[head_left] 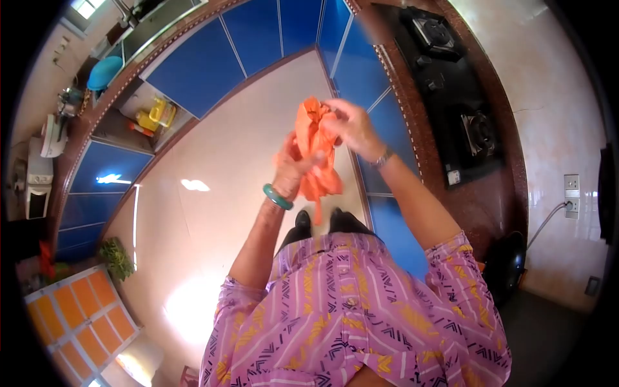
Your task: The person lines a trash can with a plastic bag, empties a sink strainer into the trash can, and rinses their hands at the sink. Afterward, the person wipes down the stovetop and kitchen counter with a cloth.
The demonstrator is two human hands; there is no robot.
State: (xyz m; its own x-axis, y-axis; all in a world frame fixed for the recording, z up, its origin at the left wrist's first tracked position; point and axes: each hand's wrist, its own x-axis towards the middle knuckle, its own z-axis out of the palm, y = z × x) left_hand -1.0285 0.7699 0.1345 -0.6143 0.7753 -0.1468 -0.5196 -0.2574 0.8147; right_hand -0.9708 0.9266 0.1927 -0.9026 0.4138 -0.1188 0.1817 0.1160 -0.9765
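Observation:
An orange plastic bag, crumpled and hanging down, is held up in front of my body over the floor. My left hand, below a green bangle, has its fingers closed round the bag's left side. At the bag's upper right, my right hand pinches it near the top; a metal band circles that wrist. The right fingers are slightly blurred. Loose folds and a thin strip of the bag dangle below both hands.
Blue cabinets line both sides. A black gas stove sits on the right counter, with a black wok nearer me. Yellow bottles stand in an open cabinet at left. Green leaves are at lower left.

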